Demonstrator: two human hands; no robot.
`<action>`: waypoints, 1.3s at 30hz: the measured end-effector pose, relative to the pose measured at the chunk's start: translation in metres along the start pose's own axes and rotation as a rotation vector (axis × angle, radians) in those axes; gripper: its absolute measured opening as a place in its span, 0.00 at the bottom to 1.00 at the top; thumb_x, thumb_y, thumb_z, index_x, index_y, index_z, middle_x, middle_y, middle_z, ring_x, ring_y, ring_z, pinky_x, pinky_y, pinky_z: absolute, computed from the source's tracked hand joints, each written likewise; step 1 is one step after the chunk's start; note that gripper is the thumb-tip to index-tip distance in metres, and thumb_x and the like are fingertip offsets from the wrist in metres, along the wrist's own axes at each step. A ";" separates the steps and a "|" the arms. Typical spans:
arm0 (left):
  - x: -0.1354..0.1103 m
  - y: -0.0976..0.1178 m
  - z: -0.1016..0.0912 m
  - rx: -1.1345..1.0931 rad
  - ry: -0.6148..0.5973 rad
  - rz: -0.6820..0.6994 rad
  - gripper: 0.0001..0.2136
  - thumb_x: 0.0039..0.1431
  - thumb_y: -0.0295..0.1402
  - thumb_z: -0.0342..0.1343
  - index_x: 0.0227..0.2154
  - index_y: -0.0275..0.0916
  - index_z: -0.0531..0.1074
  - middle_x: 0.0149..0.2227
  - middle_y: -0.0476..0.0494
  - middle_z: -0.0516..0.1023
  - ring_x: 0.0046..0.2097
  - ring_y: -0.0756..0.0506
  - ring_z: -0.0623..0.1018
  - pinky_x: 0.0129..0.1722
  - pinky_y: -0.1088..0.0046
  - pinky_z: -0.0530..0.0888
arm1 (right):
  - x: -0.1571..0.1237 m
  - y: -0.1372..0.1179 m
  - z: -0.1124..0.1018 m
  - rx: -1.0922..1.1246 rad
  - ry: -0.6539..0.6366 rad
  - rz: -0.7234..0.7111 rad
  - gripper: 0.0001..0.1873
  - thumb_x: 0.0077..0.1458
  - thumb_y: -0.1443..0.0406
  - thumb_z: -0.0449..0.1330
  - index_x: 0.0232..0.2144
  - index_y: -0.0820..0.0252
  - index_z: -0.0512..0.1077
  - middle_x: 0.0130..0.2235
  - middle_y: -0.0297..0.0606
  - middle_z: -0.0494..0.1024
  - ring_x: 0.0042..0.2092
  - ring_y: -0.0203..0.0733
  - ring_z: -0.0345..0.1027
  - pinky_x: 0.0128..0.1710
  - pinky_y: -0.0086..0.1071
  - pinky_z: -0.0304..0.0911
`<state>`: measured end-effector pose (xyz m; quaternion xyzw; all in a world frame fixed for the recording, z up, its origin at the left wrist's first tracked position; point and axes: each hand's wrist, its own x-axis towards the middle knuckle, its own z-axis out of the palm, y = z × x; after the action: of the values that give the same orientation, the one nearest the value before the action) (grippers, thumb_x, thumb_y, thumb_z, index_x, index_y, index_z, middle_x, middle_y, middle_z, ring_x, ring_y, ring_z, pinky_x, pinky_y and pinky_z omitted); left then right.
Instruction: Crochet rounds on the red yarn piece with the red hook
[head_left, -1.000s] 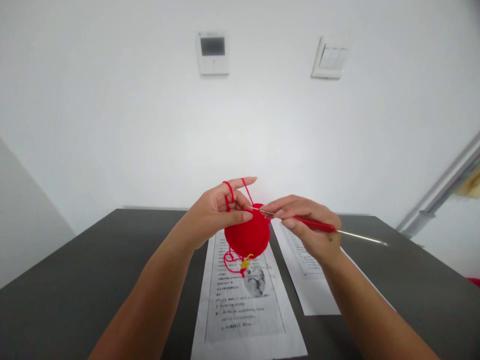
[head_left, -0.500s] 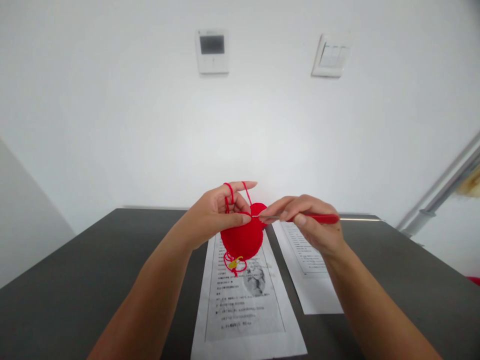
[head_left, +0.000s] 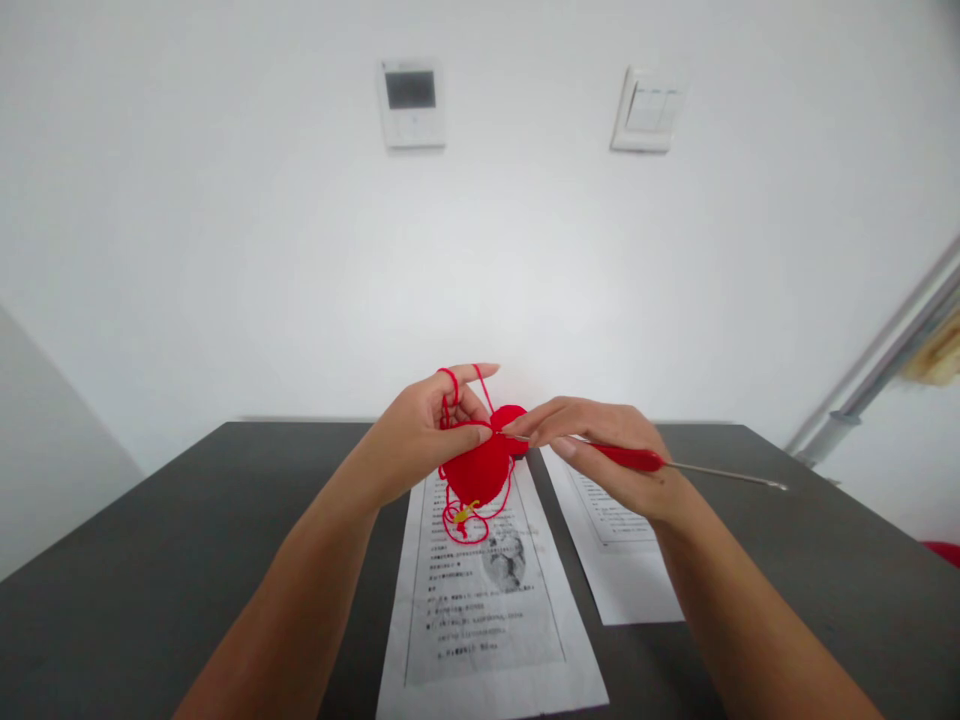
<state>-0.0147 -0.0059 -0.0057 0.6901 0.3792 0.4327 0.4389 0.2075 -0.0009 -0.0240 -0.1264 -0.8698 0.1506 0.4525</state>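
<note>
A white wall (head_left: 480, 230) stands past the hands, and a dark table (head_left: 150, 540) spreads out below them. One paper (head_left: 555, 690) lies low between the hands. The other paper (head_left: 637, 590) lies under the right hand (head_left: 611, 423).

The hands are close, with a small gap between them. The left hand (head_left: 412, 430) pinches the red piece (head_left: 476, 472) by its top edge, thumb in front and pointing finger out. The right hand grips the hook (head_left: 630, 458) by its red handle.

The red piece hangs from the left hand, above the first paper, just left of the right fingers. It looks a bit more folded than half a second ago. A red round bit (head_left: 510, 416) pokes out behind, between the hands; it is hard to tell if it is joined on.

The hook was flat half a second ago. Now its back end dips down, out past the right hand. Its tip meets the edge by the left thumb, so the work seems to be going on there. It is too small to tell if the tip goes through.

Red yarn (head_left: 483, 388) wraps the left pointing finger and runs down to the edge. A wide loop of it now hangs below the hands. Smallest is a yellow clip (head_left: 465, 514), at the foot of the red piece.
</note>
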 end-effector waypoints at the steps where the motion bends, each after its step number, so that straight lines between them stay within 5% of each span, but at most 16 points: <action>1: 0.000 -0.001 0.000 0.020 0.003 0.005 0.22 0.49 0.30 0.62 0.49 0.35 0.72 0.33 0.46 0.75 0.33 0.48 0.74 0.34 0.69 0.69 | 0.000 0.000 0.000 -0.055 -0.014 -0.012 0.11 0.63 0.71 0.53 0.41 0.56 0.75 0.42 0.39 0.82 0.44 0.39 0.78 0.43 0.34 0.73; 12: -0.002 -0.003 0.003 0.202 0.077 0.064 0.25 0.54 0.31 0.59 0.56 0.36 0.66 0.41 0.42 0.77 0.33 0.48 0.74 0.37 0.68 0.70 | 0.003 0.002 0.008 -0.241 -0.061 -0.129 0.11 0.64 0.72 0.51 0.44 0.58 0.70 0.43 0.43 0.81 0.45 0.40 0.76 0.42 0.34 0.73; 21: -0.001 0.000 0.005 0.316 0.092 0.098 0.09 0.53 0.29 0.56 0.39 0.34 0.71 0.46 0.38 0.77 0.36 0.48 0.75 0.40 0.67 0.71 | 0.004 0.003 0.013 -0.239 -0.074 -0.135 0.09 0.64 0.72 0.51 0.43 0.60 0.70 0.43 0.43 0.79 0.46 0.38 0.74 0.45 0.32 0.71; 26: -0.002 0.002 0.007 0.352 0.078 0.132 0.06 0.53 0.27 0.54 0.35 0.37 0.70 0.36 0.44 0.78 0.38 0.46 0.76 0.43 0.66 0.71 | 0.004 0.008 0.022 -0.235 -0.027 -0.114 0.07 0.65 0.69 0.52 0.40 0.60 0.70 0.40 0.42 0.75 0.40 0.38 0.72 0.38 0.32 0.70; 31: -0.001 0.001 0.008 0.395 0.097 0.158 0.02 0.52 0.26 0.54 0.27 0.39 0.69 0.50 0.37 0.77 0.49 0.42 0.76 0.49 0.64 0.69 | 0.004 0.011 0.027 -0.270 -0.028 -0.112 0.07 0.65 0.70 0.52 0.40 0.60 0.69 0.40 0.42 0.73 0.39 0.37 0.71 0.37 0.31 0.70; 39: 0.002 -0.005 0.007 0.329 0.116 0.153 0.18 0.52 0.25 0.57 0.48 0.37 0.73 0.32 0.46 0.77 0.37 0.44 0.77 0.42 0.66 0.71 | 0.005 0.014 0.031 -0.320 0.005 -0.175 0.06 0.65 0.70 0.52 0.39 0.60 0.68 0.39 0.42 0.74 0.38 0.37 0.70 0.38 0.32 0.71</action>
<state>-0.0079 -0.0041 -0.0119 0.7533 0.4161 0.4359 0.2633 0.1805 0.0089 -0.0420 -0.1210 -0.8892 -0.0301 0.4401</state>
